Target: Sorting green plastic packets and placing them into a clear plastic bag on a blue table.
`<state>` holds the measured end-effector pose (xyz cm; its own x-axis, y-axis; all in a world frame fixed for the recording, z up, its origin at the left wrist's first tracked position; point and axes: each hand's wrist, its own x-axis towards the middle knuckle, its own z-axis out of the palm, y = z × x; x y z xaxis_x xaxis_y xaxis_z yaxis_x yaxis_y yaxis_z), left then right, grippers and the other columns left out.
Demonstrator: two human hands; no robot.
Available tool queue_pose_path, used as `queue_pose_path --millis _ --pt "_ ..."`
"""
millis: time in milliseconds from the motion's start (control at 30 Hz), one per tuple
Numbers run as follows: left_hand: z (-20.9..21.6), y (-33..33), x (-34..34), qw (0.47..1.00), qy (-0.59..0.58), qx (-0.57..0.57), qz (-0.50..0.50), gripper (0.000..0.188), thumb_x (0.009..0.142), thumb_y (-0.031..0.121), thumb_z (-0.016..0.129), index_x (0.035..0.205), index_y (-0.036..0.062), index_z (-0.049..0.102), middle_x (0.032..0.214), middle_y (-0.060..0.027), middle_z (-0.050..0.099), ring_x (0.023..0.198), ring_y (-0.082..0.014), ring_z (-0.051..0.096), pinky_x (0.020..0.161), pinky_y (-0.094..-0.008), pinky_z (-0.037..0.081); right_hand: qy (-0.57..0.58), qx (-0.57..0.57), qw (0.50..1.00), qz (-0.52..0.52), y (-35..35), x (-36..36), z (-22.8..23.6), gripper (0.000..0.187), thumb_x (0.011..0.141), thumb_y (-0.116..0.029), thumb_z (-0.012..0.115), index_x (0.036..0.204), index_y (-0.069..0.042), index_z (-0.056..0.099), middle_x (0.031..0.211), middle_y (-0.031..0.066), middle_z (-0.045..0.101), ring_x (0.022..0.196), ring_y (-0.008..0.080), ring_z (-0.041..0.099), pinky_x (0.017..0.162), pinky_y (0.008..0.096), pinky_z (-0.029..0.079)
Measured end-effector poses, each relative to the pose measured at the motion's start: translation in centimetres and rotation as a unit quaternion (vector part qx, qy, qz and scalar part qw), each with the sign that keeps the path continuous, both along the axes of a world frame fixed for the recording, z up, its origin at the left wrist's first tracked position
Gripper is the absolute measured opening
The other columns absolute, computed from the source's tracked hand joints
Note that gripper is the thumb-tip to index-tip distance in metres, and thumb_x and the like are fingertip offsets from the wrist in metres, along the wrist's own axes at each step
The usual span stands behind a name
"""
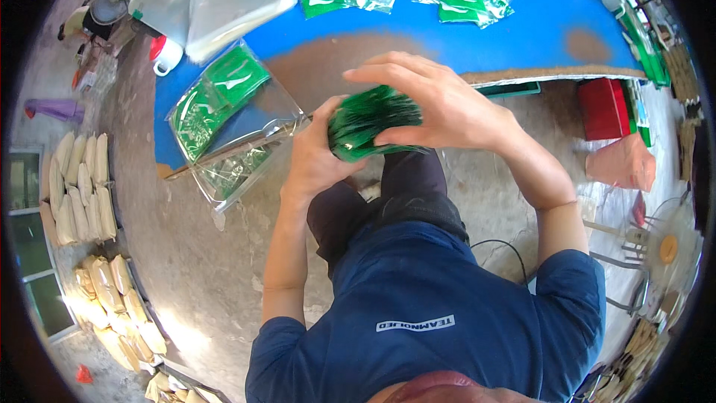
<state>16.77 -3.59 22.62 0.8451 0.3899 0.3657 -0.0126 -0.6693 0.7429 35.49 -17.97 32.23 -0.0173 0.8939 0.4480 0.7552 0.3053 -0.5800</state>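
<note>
Navy shirt nearest the camera, lower centre, seen from above. Green bundle: up in the air btwn the two hands, above the dark trousers and just this side of the table.

Key relation: bundle lies immediately R of the L hand and under the arch of the R hand; L is nearer, being in contact w/ its L end. Long axis approx. horiz., running L–R from one palm toward the other. Loose, layered edges point R, into the R hand's hollow; front vs. back of the bundle cannot be told.

State of hands: L curled firmly round the bundle's L end; R spread wide, fingers arched over the top, thumb across the lower R part (whether it presses, can't tell).

Outward: clear bag, just L of the L hand, overhangs the table's near edge, w/ green packets showing through. Beyond, far side of table: loose green pouches; upper L, grey tray w/ a red-topped mug beside it. Periphery: red box and fan, R; pale sacks, L.
</note>
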Motion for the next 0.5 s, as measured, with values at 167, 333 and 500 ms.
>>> queue_pose_path --millis 167,333,500 --pt "0.5 -0.4 0.5 0.999 0.026 0.023 -0.024 0.096 0.059 0.018 0.089 0.139 0.0128 0.037 0.115 -0.0163 0.067 0.100 -0.0361 0.068 0.084 -0.0424 0.055 0.137 -0.064 0.988 -0.008 1.6 0.4 -1.3 0.075 0.084 -0.047 0.074 0.138 -0.003 0.047 0.118 0.0207 0.063 0.109 0.0363 0.063 0.093 0.0450 0.051" --pt "1.2 0.4 0.3 0.994 0.086 -0.065 -0.017 0.095 0.058 0.017 0.089 0.138 0.0106 0.038 0.119 -0.0177 0.065 0.106 -0.0354 0.066 0.090 -0.0430 0.053 -0.040 -0.176 0.983 -0.023 0.3 -0.3 -1.5 0.097 0.071 -0.063 0.078 0.136 0.002 0.045 0.122 0.0309 0.060 0.114 0.0421 0.060 0.096 0.0426 0.050" --pt "0.9 1.1 1.5 0.943 -0.019 -0.317 -0.102 0.083 0.068 0.009 0.085 0.137 0.0038 0.040 0.120 -0.0105 0.062 0.107 -0.0228 0.063 0.092 -0.0372 0.052 0.366 -0.197 0.909 -0.043 1.7 4.2 -7.4 0.118 0.069 -0.062 0.081 0.150 0.001 0.024 0.137 0.0270 0.051 0.125 0.0316 0.055 0.104 0.0427 0.045"
